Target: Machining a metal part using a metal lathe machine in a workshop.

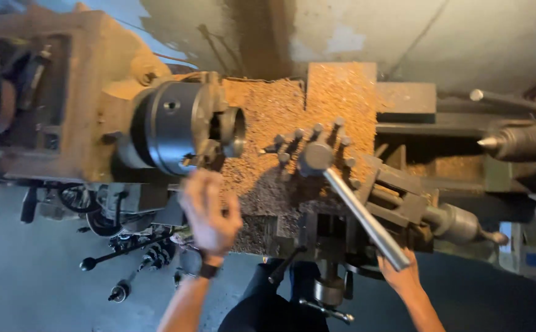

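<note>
I look down on a metal lathe. Its dark steel chuck (169,126) holds a short ring-shaped piece (236,130) at its face. My left hand (209,212), with a dark watch (207,269) on the wrist, hovers just below the chuck jaws with fingers loosely curled and nothing visible in it. The tool post (317,157), ringed by several bolts, carries a long steel lever (363,215) slanting toward me. My right hand (401,276) sits at the lever's near end, its fingers hidden behind the bar, so its grip is unclear.
Orange-brown chips (280,117) cover the carriage and the bed behind it. The tailstock with its pointed centre (492,142) stands at the right. Control levers with ball knobs (87,264) hang below the headstock (65,98). A handwheel crank (329,310) sticks out near my legs.
</note>
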